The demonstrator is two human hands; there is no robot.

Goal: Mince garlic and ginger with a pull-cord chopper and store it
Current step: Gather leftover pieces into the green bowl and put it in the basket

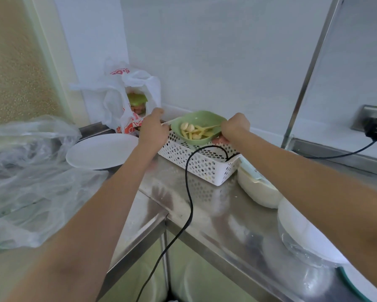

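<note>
bowl (199,125) of garlic and ginger is tilted over basket (202,162) | right hand (235,125) is closed on its right rim, nearest | left hand (153,129) grip cannot be told

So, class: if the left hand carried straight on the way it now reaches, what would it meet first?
Probably the white plastic bag just beyond the left hand, which reaches away towards the wall. Depth is hard to judge, so the gap between them is uncertain.
</note>
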